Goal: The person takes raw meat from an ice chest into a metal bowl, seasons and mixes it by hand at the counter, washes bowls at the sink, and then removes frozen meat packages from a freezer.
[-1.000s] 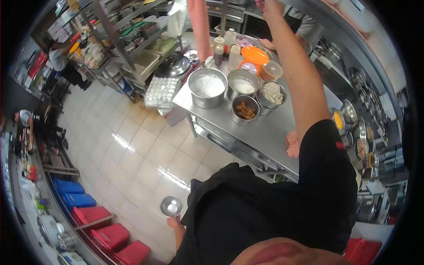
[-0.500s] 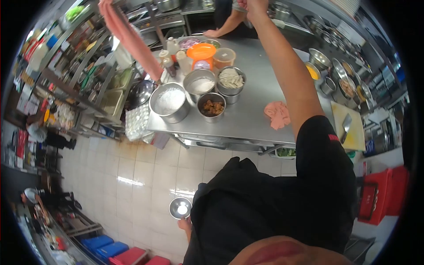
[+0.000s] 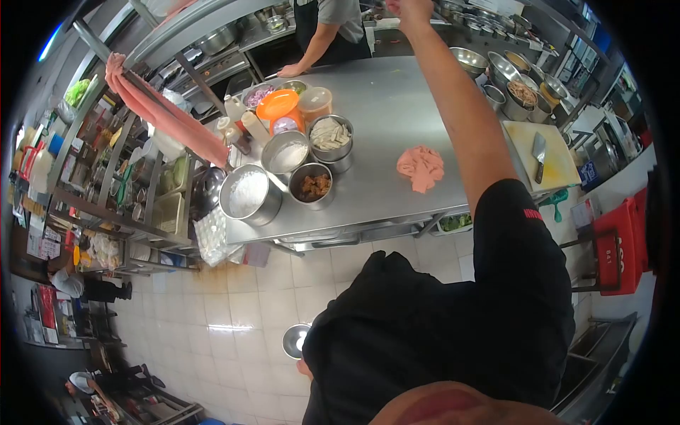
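Low at my left side, my left hand (image 3: 304, 368) grips a small steel bowl (image 3: 292, 341), partly hidden by my black shirt. My right arm stretches across the steel table, and my right hand (image 3: 412, 10) is at the top edge of the view, its fingers curled and partly cut off. Whatever it may hold is out of sight. Beneath that arm lies a crumpled pink cloth (image 3: 421, 168). Left of it stand a steel pot of white powder (image 3: 248, 195), another pot with white powder (image 3: 289, 154), a pot of brown pieces (image 3: 313, 186) and a pot of pale strips (image 3: 330, 134).
An orange container (image 3: 278, 105), a lidded tub (image 3: 316, 103) and squeeze bottles stand farther back. A co-worker's hand (image 3: 290, 70) rests on the far table edge. A knife (image 3: 540, 152) lies on a cutting board (image 3: 516, 138) at right. Pink cloth (image 3: 166, 113) hangs on the left rack.
The view has turned, so the table and pots appear farther left. The steel bowl is now more covered by my shirt. My right arm stays stretched out.
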The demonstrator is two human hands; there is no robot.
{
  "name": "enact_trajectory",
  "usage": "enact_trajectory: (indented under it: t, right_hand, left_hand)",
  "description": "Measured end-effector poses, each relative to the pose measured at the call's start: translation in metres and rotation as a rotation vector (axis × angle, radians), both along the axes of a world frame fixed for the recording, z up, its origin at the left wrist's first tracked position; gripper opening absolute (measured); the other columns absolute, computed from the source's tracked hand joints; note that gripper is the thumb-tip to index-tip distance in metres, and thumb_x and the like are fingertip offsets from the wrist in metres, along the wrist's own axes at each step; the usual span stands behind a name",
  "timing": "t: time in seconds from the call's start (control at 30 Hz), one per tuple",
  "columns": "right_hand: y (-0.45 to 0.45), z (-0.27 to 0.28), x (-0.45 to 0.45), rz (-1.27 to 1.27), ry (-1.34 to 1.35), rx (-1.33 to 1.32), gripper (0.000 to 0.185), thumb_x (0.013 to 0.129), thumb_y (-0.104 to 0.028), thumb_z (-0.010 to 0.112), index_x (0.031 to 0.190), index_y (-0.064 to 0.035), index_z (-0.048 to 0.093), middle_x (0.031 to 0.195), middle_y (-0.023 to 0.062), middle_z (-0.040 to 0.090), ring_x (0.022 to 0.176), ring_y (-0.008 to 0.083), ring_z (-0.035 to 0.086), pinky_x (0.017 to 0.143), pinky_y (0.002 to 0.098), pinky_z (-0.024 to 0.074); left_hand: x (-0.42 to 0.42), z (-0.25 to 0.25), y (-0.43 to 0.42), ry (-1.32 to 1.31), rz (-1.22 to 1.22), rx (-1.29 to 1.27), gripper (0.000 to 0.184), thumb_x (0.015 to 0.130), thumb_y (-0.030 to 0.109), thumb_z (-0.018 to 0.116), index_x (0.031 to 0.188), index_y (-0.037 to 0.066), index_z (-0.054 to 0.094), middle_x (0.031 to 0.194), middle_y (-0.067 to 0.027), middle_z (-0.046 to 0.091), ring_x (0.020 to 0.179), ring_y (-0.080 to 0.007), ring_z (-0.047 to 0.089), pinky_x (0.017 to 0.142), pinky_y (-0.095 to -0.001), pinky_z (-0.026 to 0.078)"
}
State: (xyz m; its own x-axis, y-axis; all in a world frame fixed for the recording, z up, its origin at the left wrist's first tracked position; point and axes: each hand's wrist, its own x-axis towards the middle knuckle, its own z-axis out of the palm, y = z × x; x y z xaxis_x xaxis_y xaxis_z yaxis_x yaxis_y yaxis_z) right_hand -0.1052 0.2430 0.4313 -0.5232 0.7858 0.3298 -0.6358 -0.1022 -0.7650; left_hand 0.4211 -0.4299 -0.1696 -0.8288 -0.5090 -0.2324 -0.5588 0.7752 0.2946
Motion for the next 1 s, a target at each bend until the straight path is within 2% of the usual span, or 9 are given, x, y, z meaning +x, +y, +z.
enact_trajectory:
  t: [0.5, 0.6, 0.7, 0.77, 0.83, 0.9, 0.93, 0.97, 1.0]
  right_hand:
    - [0.079, 0.014, 0.027, -0.045, 0.103, -0.239, 0.037, 0.085, -0.041, 0.064, 0.074, -0.0068, 0.055, 0.060, 0.0067, 0.051, 0.045, 0.0175, 0.049, 0.037, 0.0299, 0.0388]
    - [0.091, 0.018, 0.036, -0.006, 0.054, -0.307, 0.041, 0.084, -0.044, 0.064, 0.083, -0.0046, 0.056, 0.062, 0.0078, 0.053, 0.048, 0.0190, 0.051, 0.039, 0.0305, 0.0409]
    - [0.070, 0.013, 0.085, 0.025, 0.010, -0.280, 0.036, 0.089, -0.035, 0.060, 0.097, -0.0005, 0.055, 0.072, 0.0116, 0.059, 0.057, 0.0202, 0.056, 0.045, 0.0303, 0.0462]
    - [0.083, -0.031, 0.107, 0.096, -0.146, -0.073, 0.052, 0.089, -0.045, 0.057, 0.110, 0.0025, 0.052, 0.099, 0.0151, 0.062, 0.081, 0.0210, 0.062, 0.069, 0.0350, 0.0513]
    - [0.099, -0.104, 0.127, 0.123, -0.188, -0.006, 0.055, 0.090, -0.048, 0.052, 0.109, 0.0032, 0.052, 0.092, 0.0152, 0.064, 0.073, 0.0213, 0.063, 0.065, 0.0333, 0.0520]
    - [0.075, -0.179, 0.188, 0.160, -0.201, -0.029, 0.050, 0.086, -0.047, 0.060, 0.102, -0.0007, 0.054, 0.079, 0.0116, 0.061, 0.062, 0.0174, 0.059, 0.057, 0.0298, 0.0498]
    - [0.055, -0.221, 0.232, -0.009, -0.473, -0.157, 0.043, 0.093, -0.042, 0.050, 0.102, -0.0014, 0.058, 0.078, 0.0080, 0.061, 0.066, 0.0171, 0.058, 0.060, 0.0300, 0.0482]
    - [0.077, -0.310, 0.272, 0.138, -0.582, -0.044, 0.036, 0.092, -0.040, 0.051, 0.101, -0.0051, 0.057, 0.076, 0.0058, 0.059, 0.064, 0.0157, 0.055, 0.055, 0.0285, 0.0449]
    - [0.063, -0.379, 0.323, 0.012, -0.780, 0.036, 0.025, 0.092, -0.033, 0.050, 0.096, -0.0080, 0.055, 0.072, 0.0060, 0.057, 0.062, 0.0158, 0.054, 0.053, 0.0285, 0.0434]
  left_hand:
    - [-0.037, 0.003, -0.005, 0.042, 0.086, 0.119, 0.017, 0.072, 0.006, 0.064, 0.070, -0.001, 0.048, 0.069, -0.0114, 0.050, 0.069, -0.0209, 0.057, 0.057, -0.0382, 0.054]
    - [-0.046, 0.002, -0.007, 0.072, 0.105, 0.158, 0.017, 0.072, 0.006, 0.063, 0.070, -0.001, 0.048, 0.068, -0.0113, 0.050, 0.069, -0.0211, 0.057, 0.056, -0.0386, 0.054]
    - [-0.054, -0.001, -0.013, 0.108, 0.119, 0.208, 0.017, 0.072, 0.006, 0.063, 0.071, -0.001, 0.047, 0.068, -0.0112, 0.049, 0.069, -0.0212, 0.057, 0.056, -0.0390, 0.054]
    - [-0.057, -0.006, -0.018, 0.139, 0.135, 0.254, 0.017, 0.072, 0.006, 0.063, 0.071, -0.001, 0.047, 0.067, -0.0111, 0.049, 0.068, -0.0213, 0.057, 0.056, -0.0393, 0.054]
    - [-0.060, -0.013, -0.025, 0.172, 0.145, 0.301, 0.017, 0.072, 0.006, 0.063, 0.071, -0.001, 0.047, 0.067, -0.0110, 0.049, 0.068, -0.0214, 0.057, 0.055, -0.0395, 0.054]
    - [-0.061, -0.025, -0.034, 0.199, 0.146, 0.331, 0.017, 0.072, 0.006, 0.062, 0.071, -0.001, 0.047, 0.067, -0.0110, 0.049, 0.068, -0.0215, 0.057, 0.055, -0.0398, 0.054]
    - [-0.061, -0.033, -0.039, 0.228, 0.201, 0.440, 0.017, 0.072, 0.006, 0.062, 0.071, -0.001, 0.047, 0.066, -0.0109, 0.049, 0.067, -0.0216, 0.057, 0.055, -0.0399, 0.054]
    - [-0.062, -0.033, -0.038, 0.278, 0.293, 0.610, 0.017, 0.072, 0.006, 0.062, 0.071, -0.001, 0.047, 0.066, -0.0109, 0.049, 0.067, -0.0216, 0.057, 0.055, -0.0400, 0.054]
    - [-0.060, -0.024, -0.022, 0.447, 0.559, 1.158, 0.018, 0.071, 0.002, 0.058, 0.072, 0.001, 0.041, 0.068, -0.0112, 0.048, 0.062, -0.0246, 0.055, 0.052, -0.0438, 0.054]
